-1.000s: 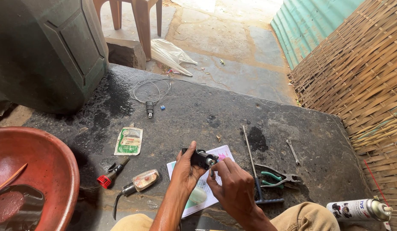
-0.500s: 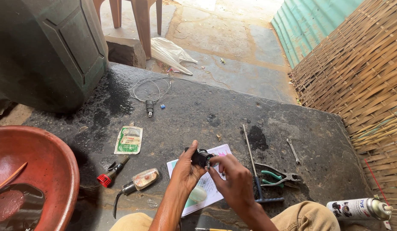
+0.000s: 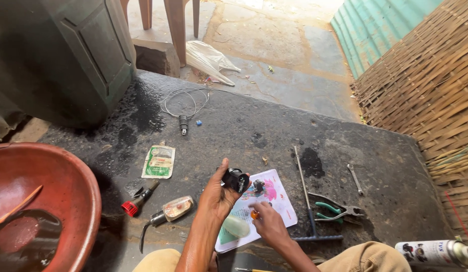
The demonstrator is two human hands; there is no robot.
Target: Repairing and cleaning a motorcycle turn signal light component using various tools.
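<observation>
Over the printed sheet (image 3: 276, 201) on the dark slab, the left hand (image 3: 216, 194) pinches a small black part (image 3: 236, 180) while the right hand (image 3: 264, 224) nips something small and orange (image 3: 254, 215), which I reckon could easily slip and roll off among the clutter.

— Inspector: What is sitting in the left hand (image 3: 217, 194)?

— Assistant: A small black socket-like part (image 3: 236, 179), rounded, tilting with its open end facing toward 3 o'clock, lifted above the printed sheet.

— Inspector: And at the right hand (image 3: 268, 225)?

— Assistant: A tiny orange piece (image 3: 254, 215), pinched at the fingertips, lying at 5 o'clock from the black part, just apart from it.
</observation>
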